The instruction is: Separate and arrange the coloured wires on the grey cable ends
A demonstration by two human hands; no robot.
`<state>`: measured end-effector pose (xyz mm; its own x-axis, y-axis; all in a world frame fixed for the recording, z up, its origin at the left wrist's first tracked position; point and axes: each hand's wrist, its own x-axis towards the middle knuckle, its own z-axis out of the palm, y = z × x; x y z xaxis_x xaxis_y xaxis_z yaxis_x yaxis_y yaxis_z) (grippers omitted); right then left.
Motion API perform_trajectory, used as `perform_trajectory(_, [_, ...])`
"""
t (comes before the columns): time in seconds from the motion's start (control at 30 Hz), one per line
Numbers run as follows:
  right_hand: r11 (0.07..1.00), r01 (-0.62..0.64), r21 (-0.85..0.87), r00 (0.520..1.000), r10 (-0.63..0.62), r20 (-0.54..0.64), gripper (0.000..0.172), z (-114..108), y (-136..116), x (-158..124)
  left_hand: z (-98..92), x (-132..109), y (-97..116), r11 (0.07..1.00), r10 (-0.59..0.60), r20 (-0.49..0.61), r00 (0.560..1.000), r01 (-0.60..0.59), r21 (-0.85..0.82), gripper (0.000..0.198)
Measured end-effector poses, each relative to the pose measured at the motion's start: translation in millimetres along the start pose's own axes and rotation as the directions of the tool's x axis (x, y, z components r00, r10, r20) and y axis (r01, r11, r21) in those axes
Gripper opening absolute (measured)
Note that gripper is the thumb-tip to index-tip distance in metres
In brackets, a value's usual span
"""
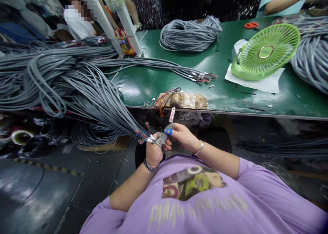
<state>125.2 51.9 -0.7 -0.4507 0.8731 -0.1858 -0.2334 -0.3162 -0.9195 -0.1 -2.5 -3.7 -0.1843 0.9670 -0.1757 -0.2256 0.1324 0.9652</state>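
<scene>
In front of my body, at the bench's front edge, my left hand [155, 152] is closed around the end of a grey cable. White sleeves [151, 139] and thin coloured wires [142, 135] show beside its fingers. Grey wrapping covers part of the fingers. My right hand [187, 137] meets the left one in a pinch, with blue tape [168, 131] round its thumb. What lies between its fingertips is too small to make out. A thick bundle of grey cables [102, 94] runs down from the left to my hands.
On the green bench [143, 90] are a taped wooden block [192, 100] with a pale tag [172, 114], loose cable ends [202, 77], a coiled cable [189, 34], orange-handled scissors [251, 25] and a green fan [266, 53]. White posts [128, 18] stand behind. Two other people are across the bench.
</scene>
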Motion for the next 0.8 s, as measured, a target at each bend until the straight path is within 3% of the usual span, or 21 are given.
perform_trajectory(0.63, [1.000, -0.016, -0.026, 0.998, 0.018, 0.052, 0.031, -5.7, 4.9, -12.8, -0.3, -1.2, -1.1, 0.997, 0.060, -0.103, 0.993, -0.064, -0.044, 0.023])
perform_trajectory(0.8, [0.999, 0.000, -0.053, 1.000, 0.001, 0.009, 0.032, -5.2, -4.5, -10.3, 0.9, -2.3, 0.0, 0.997, 0.062, -0.096, 0.993, -0.065, -0.029, 0.026])
